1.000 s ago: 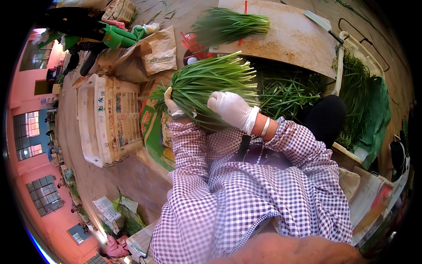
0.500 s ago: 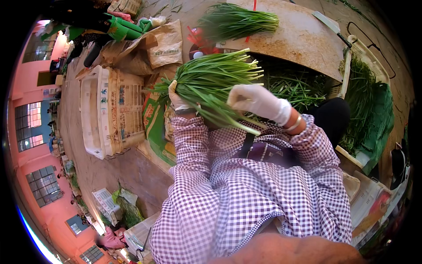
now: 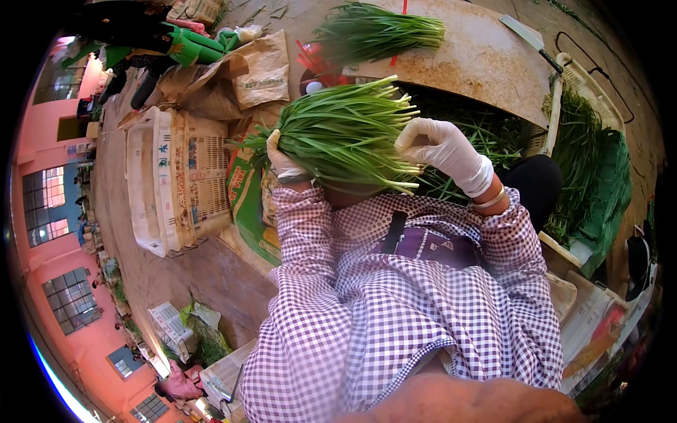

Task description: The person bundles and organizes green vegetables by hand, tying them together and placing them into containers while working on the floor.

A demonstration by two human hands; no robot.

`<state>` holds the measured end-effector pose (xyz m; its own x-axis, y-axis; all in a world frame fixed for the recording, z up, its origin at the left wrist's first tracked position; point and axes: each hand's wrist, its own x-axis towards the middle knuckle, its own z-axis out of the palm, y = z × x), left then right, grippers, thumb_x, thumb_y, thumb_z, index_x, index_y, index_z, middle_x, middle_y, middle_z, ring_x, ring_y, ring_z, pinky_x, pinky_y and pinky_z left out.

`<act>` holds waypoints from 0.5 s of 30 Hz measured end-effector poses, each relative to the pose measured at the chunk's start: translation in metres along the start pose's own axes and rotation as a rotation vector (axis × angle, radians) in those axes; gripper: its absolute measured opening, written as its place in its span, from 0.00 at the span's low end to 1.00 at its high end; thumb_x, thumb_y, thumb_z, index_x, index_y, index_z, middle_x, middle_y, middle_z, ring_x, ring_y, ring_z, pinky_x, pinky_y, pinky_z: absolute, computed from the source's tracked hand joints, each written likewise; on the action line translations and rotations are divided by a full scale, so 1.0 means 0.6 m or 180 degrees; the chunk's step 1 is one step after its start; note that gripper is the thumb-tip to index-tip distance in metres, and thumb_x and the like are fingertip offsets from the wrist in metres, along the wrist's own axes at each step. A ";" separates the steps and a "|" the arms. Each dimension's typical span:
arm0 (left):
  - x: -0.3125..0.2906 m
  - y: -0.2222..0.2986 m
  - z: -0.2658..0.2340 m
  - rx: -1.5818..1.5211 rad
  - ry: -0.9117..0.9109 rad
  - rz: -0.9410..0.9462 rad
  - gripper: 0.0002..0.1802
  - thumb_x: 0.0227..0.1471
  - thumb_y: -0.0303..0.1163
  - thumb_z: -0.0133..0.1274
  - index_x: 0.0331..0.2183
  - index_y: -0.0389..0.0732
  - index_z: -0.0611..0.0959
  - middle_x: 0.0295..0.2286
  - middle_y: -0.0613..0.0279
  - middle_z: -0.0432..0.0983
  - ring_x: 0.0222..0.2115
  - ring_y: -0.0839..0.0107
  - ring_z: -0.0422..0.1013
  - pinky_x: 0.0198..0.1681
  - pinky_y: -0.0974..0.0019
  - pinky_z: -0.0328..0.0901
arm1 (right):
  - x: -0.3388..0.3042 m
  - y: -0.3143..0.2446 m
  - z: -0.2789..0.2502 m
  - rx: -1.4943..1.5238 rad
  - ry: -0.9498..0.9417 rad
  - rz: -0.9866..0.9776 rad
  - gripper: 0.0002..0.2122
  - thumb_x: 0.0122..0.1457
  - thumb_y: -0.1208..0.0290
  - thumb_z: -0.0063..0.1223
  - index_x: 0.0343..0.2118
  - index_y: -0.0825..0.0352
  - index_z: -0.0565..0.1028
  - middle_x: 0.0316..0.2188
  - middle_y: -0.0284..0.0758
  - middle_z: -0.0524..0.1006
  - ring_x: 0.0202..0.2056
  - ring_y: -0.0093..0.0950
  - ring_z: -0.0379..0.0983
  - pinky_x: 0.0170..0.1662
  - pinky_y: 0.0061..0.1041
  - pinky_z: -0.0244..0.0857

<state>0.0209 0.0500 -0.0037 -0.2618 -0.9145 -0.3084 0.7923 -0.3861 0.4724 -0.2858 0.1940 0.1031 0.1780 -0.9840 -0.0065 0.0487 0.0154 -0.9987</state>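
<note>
A thick bunch of garlic chives (image 3: 338,130) lies across my lap side, its pale cut ends pointing right. My left hand (image 3: 282,156), in a white glove, is closed round the leafy left part of the bunch. Beside the pale stem ends is my right hand (image 3: 448,151), also gloved in white. Its thumb and forefinger are curled together in a pinch; what they hold, if anything, is too small to make out. Another bunch of chives (image 3: 384,32) rests on the stained board (image 3: 479,63) ahead, over a red tie strip (image 3: 405,7).
A knife (image 3: 525,35) lies at the board's far right. Loose greens (image 3: 472,141) lie under the board's near edge. On the right stands a crate (image 3: 589,84) with more greens; stacked white crates (image 3: 166,183) stand on the left, near a brown sack (image 3: 264,70).
My right hand has moved right and slightly up, from over the bunch to its stem ends. The stems that hung apart at the lower edge now lie closer to the bunch.
</note>
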 end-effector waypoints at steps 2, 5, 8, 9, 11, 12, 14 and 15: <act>0.000 0.001 -0.003 0.0016 -0.0034 -0.0022 0.26 0.49 0.44 0.47 0.45 0.35 0.78 0.42 0.47 0.77 0.40 0.52 0.74 0.45 0.50 0.71 | -0.001 0.007 -0.004 -0.0651 0.0062 -0.0278 0.07 0.50 0.81 0.59 0.33 0.67 0.77 0.28 0.30 0.76 0.31 0.20 0.73 0.37 0.19 0.69; 0.002 -0.002 -0.002 0.0008 0.0011 0.0002 0.25 0.49 0.43 0.47 0.44 0.36 0.78 0.41 0.48 0.77 0.39 0.53 0.74 0.44 0.51 0.71 | 0.005 0.038 0.018 -0.1902 0.0168 -0.0481 0.08 0.49 0.74 0.61 0.34 0.64 0.78 0.27 0.33 0.76 0.30 0.28 0.75 0.36 0.25 0.70; 0.010 -0.001 -0.011 0.0006 -0.0010 -0.0017 0.26 0.49 0.44 0.47 0.44 0.35 0.78 0.41 0.47 0.78 0.39 0.52 0.75 0.44 0.50 0.71 | 0.020 0.080 0.047 -0.2609 0.0452 -0.0393 0.09 0.50 0.66 0.59 0.34 0.61 0.79 0.28 0.35 0.76 0.31 0.35 0.75 0.35 0.32 0.69; 0.015 0.001 -0.018 0.0009 -0.0035 -0.0037 0.27 0.49 0.45 0.47 0.45 0.35 0.78 0.41 0.47 0.78 0.39 0.51 0.75 0.44 0.50 0.71 | 0.026 0.090 0.054 -0.2824 0.0538 -0.0420 0.09 0.51 0.65 0.59 0.34 0.61 0.79 0.28 0.35 0.76 0.32 0.35 0.75 0.34 0.32 0.68; 0.020 0.004 -0.036 0.0096 0.0012 0.0046 0.27 0.49 0.45 0.47 0.44 0.35 0.78 0.41 0.47 0.78 0.38 0.52 0.75 0.44 0.50 0.71 | 0.037 0.092 0.062 -0.2621 0.0464 -0.0449 0.07 0.51 0.66 0.58 0.31 0.60 0.77 0.27 0.35 0.75 0.31 0.36 0.74 0.34 0.33 0.68; 0.023 0.006 -0.045 0.0141 0.0033 0.0084 0.26 0.49 0.45 0.47 0.44 0.35 0.78 0.41 0.48 0.78 0.38 0.52 0.75 0.44 0.51 0.71 | 0.040 0.089 0.064 -0.2591 0.0490 -0.0533 0.06 0.51 0.67 0.57 0.31 0.61 0.77 0.27 0.35 0.76 0.31 0.37 0.74 0.33 0.32 0.68; 0.014 0.002 -0.024 0.0088 0.0037 0.0054 0.26 0.50 0.44 0.46 0.44 0.35 0.78 0.41 0.48 0.78 0.39 0.52 0.75 0.45 0.51 0.70 | 0.040 0.083 0.056 -0.2571 0.0623 -0.0682 0.05 0.51 0.68 0.57 0.30 0.61 0.76 0.28 0.35 0.76 0.30 0.37 0.74 0.32 0.31 0.69; 0.011 -0.001 -0.015 0.0062 0.0037 0.0035 0.26 0.50 0.44 0.46 0.44 0.34 0.78 0.41 0.47 0.78 0.39 0.52 0.75 0.45 0.51 0.70 | 0.041 0.080 0.050 -0.2566 0.0730 -0.0769 0.05 0.52 0.69 0.56 0.30 0.62 0.75 0.28 0.35 0.76 0.30 0.38 0.74 0.32 0.31 0.69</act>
<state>0.0239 0.0450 -0.0137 -0.2466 -0.9173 -0.3126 0.7842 -0.3784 0.4918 -0.2497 0.1758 0.0564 0.0461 -0.9569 0.2866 -0.6664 -0.2432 -0.7048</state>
